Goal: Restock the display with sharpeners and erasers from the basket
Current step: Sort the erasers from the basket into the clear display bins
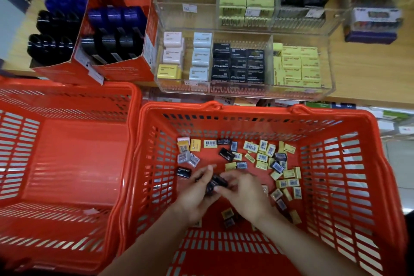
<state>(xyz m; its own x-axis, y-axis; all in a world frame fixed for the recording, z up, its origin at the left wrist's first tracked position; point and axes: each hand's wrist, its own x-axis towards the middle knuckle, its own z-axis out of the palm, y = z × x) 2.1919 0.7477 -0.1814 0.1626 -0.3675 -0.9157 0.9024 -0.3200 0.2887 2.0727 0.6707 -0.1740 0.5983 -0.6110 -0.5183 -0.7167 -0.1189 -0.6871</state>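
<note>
Both hands work inside the red basket [369, 163]: left hand [197, 197] and right hand [244, 195] curl their fingers [207, 171] around small black boxes [216, 184]. Loose yellow, black and white boxes [262, 157] with barcodes litter its floor. The clear acrylic display [331, 87] holds black packs [238, 65] reading "deli"; other print is illegible.
</note>
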